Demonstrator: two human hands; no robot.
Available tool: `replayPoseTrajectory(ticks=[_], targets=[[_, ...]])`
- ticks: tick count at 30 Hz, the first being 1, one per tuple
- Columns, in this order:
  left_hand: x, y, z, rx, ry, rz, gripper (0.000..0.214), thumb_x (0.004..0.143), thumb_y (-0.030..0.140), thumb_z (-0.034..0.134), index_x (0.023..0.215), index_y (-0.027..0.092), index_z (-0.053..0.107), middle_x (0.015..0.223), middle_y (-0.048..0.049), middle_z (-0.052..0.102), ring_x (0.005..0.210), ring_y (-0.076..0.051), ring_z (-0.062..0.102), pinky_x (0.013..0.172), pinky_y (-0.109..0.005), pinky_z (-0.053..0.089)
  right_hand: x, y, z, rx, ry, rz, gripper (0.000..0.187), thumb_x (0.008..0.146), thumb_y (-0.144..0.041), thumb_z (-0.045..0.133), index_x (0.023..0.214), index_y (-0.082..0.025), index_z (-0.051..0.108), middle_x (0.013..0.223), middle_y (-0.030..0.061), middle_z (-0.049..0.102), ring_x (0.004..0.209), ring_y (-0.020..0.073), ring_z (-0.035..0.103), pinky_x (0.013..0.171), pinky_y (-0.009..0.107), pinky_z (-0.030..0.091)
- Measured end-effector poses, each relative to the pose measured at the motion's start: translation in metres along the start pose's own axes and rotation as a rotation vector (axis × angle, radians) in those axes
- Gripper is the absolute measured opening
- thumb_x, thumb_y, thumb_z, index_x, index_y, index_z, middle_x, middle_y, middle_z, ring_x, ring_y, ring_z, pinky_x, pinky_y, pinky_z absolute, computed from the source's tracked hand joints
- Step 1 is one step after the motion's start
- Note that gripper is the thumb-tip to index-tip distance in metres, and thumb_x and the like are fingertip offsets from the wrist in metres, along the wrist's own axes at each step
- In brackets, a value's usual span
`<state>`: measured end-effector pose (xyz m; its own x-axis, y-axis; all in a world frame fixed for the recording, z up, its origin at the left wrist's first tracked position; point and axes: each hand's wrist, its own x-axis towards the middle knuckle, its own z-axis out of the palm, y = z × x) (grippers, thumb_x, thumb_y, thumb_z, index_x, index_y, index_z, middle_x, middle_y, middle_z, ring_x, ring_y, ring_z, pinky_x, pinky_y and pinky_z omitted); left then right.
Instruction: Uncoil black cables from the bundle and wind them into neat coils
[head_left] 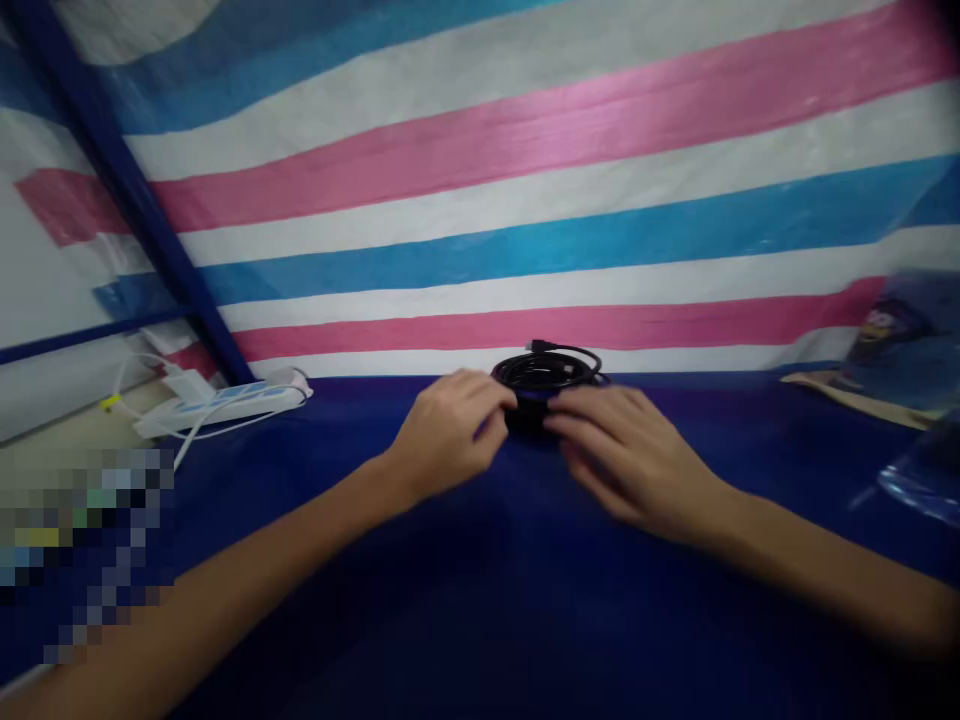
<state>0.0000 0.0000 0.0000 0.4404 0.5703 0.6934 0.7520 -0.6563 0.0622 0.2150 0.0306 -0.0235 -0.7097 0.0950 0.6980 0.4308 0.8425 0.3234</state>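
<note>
Just above the middle of the frame, your 2 hands meet at a coil of black cable that lies on the dark blue surface, close to the striped sheet hanging behind it. Your left hand comes in from the lower left with its fingers curled over the coil's left edge, the fingertips touching the black bundle; the grip looks partly closed on it, though motion blur keeps you from seeing how firmly. Your right hand comes in from the lower right, palm down, fingers stretched flat toward the coil's near right edge and touching or just beside it; that grip is open, wrapped around nothing. A small plug end of the cable sticks up at the top of the coil. At the left edge of the frame, well apart from your hands, a white power strip lies with its white cord looped beside it, near a dark blue post that slants up to the upper left corner. At the right edge a blue printed packet leans against the sheet, and below it a clear plastic bag shows partly, both blurred.
</note>
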Motion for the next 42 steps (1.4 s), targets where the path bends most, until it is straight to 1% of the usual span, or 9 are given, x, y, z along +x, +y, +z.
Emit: replayPoseTrajectory(ticks=[5,8,15,23,29,31,34,37,42], targets=[[0.061,-0.04,0.033,-0.185,0.0,-0.49,0.033,0.084,0.017,0.043,0.116,0.016,0.055,0.127,-0.0093,0.053,0.121,-0.021,0.044,0.104,-0.038,0.031,0.049,0.07,0.011,0.043,-0.168,0.809,0.032,0.09,-0.027,0.037,0.109,-0.012,0.057,0.117,0.0155,0.056,0.109,0.0276,0.051,0.091,0.041,0.039],[0.075,-0.06,0.059,-0.277,-0.132,-0.67,0.051,0.082,0.032,0.053,0.128,0.012,0.047,0.136,-0.018,0.044,0.124,-0.031,0.041,0.102,-0.046,0.033,0.057,0.1,0.033,0.163,-0.393,0.936,0.04,0.085,-0.031,0.045,0.113,-0.006,0.056,0.109,0.0208,0.06,0.096,0.0282,0.058,0.077,0.037,0.046],[0.063,-0.079,0.105,-0.492,-0.378,-0.763,0.041,0.082,0.029,0.06,0.12,0.013,0.052,0.098,-0.0089,0.063,0.084,-0.019,0.061,0.079,-0.04,0.051,0.033,0.1,0.077,0.263,-0.582,0.885,0.051,0.081,-0.022,0.051,0.13,-0.01,0.045,0.113,0.0177,0.059,0.094,0.0249,0.059,0.078,0.038,0.047],[0.05,-0.076,0.114,-0.49,-0.132,-0.745,0.049,0.088,0.03,0.051,0.133,0.013,0.043,0.133,-0.0162,0.048,0.119,-0.023,0.05,0.1,-0.042,0.041,0.034,0.096,0.074,0.267,-0.46,0.856,0.045,0.092,-0.038,0.037,0.126,-0.012,0.05,0.11,0.0188,0.06,0.095,0.0265,0.059,0.082,0.045,0.047],[0.042,-0.045,0.086,-0.292,0.062,-0.518,0.04,0.093,0.029,0.034,0.125,0.011,0.051,0.138,-0.0138,0.045,0.134,-0.022,0.031,0.114,-0.046,0.016,0.017,0.074,0.036,0.213,-0.194,0.737,0.043,0.097,-0.033,0.023,0.119,-0.011,0.053,0.121,0.0169,0.055,0.115,0.026,0.049,0.099,0.046,0.039],[0.027,-0.017,0.073,-0.257,-0.003,-0.263,0.033,0.089,0.023,0.045,0.119,0.018,0.057,0.136,-0.0048,0.05,0.134,-0.017,0.032,0.116,-0.039,0.01,-0.004,0.051,0.019,0.222,-0.134,0.603,0.038,0.096,-0.032,0.031,0.121,-0.011,0.052,0.123,0.0142,0.053,0.117,0.0215,0.046,0.103,0.041,0.036],[-0.006,0.025,0.054,-0.066,-0.21,0.3,0.029,0.088,0.014,0.04,0.108,0.007,0.06,0.118,-0.0133,0.061,0.116,-0.021,0.051,0.104,-0.036,0.037,-0.034,0.015,-0.006,0.304,-0.198,0.127,0.027,0.094,-0.023,0.037,0.105,-0.011,0.059,0.115,0.0141,0.056,0.11,0.0214,0.051,0.092,0.038,0.045],[-0.028,0.046,0.038,-0.192,-0.4,0.208,0.025,0.089,0.018,0.043,0.106,0.015,0.061,0.11,-0.0055,0.064,0.104,-0.015,0.058,0.1,-0.031,0.041,-0.045,-0.006,-0.021,0.426,-0.462,0.153,0.022,0.093,-0.017,0.039,0.096,-0.015,0.06,0.102,0.0079,0.06,0.093,0.017,0.055,0.083,0.033,0.048],[-0.029,0.046,0.026,-0.31,-0.578,0.074,0.037,0.088,0.021,0.046,0.125,0.025,0.05,0.125,-0.0025,0.055,0.116,-0.016,0.05,0.104,-0.035,0.038,-0.037,-0.01,-0.024,0.524,-0.568,0.349,0.019,0.091,-0.015,0.04,0.098,-0.017,0.057,0.1,0.0062,0.058,0.09,0.0171,0.053,0.084,0.037,0.046]])
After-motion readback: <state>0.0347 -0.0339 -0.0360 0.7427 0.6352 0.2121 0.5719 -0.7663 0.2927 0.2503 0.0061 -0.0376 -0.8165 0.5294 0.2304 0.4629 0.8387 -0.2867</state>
